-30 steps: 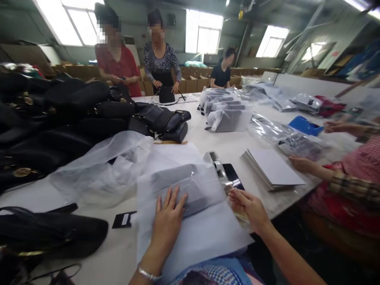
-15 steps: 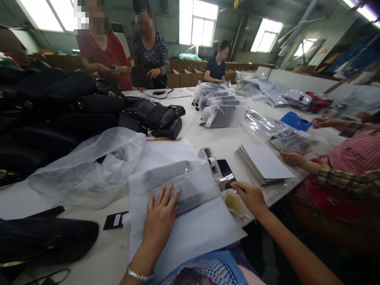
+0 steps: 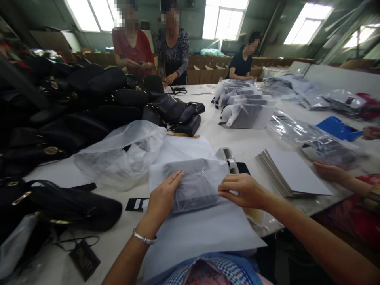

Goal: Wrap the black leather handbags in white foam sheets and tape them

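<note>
A dark item wrapped in thin translucent paper (image 3: 194,196) lies in front of me on a large white sheet (image 3: 204,237). My left hand (image 3: 163,194) rests open on the left part of this bundle, fingers stretched over it. At the bundle's right edge, my right hand (image 3: 245,190) has thumb and fingertips pinched together; whatever they hold is too small to make out. Just beyond that hand stands a grey tape dispenser (image 3: 227,155), partly hidden, with a dark flat object (image 3: 243,168) beside it. A black card with a white label (image 3: 136,204) lies left of the bundle.
Black handbags (image 3: 118,95) are heaped at the left, with a crumpled translucent bag (image 3: 127,154) before them. White boards (image 3: 297,174) are stacked at the right, near a co-worker's hand (image 3: 332,172). Wrapped packages (image 3: 249,116) stand in a row further back. Several people work around the table.
My right hand has moved from the tape dispenser to the bundle's right edge. My left hand has stayed on the bundle, its fingers closer together. The whole view has shifted.
</note>
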Demonstrator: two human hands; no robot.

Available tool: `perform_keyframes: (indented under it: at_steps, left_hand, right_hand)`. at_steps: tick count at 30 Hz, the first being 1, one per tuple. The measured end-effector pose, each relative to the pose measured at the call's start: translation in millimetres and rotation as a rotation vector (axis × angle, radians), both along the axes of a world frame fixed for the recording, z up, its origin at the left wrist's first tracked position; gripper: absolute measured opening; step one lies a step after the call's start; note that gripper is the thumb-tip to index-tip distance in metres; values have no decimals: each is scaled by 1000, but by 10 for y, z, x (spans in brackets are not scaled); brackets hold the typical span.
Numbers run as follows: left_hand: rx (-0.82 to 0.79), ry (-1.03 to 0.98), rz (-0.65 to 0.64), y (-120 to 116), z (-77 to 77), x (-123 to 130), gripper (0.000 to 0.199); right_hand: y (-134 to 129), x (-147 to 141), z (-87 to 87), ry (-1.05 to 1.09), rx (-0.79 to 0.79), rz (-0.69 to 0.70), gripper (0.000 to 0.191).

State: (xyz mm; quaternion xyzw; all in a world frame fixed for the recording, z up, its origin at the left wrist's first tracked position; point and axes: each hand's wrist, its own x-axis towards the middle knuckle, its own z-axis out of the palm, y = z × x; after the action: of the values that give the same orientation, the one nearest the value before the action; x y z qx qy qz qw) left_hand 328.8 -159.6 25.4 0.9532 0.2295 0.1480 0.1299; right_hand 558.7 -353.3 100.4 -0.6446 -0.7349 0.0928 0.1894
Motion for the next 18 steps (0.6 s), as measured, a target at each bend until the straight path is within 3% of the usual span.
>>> perform_keyframes:
  at_steps: [5, 10, 14, 18]
  left_hand:
    - [-68, -4, 0, 216, 58, 29, 66]
    - [-191, -32, 29, 388, 54, 22, 73]
    - [-281, -96, -9, 466, -35, -1, 81]
    - [-336, -130, -33, 501, -114, -15, 87]
  right_hand:
    - [817, -155, 10, 39, -77, 285, 24]
    - [1480, -241, -45, -161, -238, 375, 19]
    - [1818, -362, -44, -388, -400, 413, 21]
    - [1945, -526, -10, -581, -472, 418, 28]
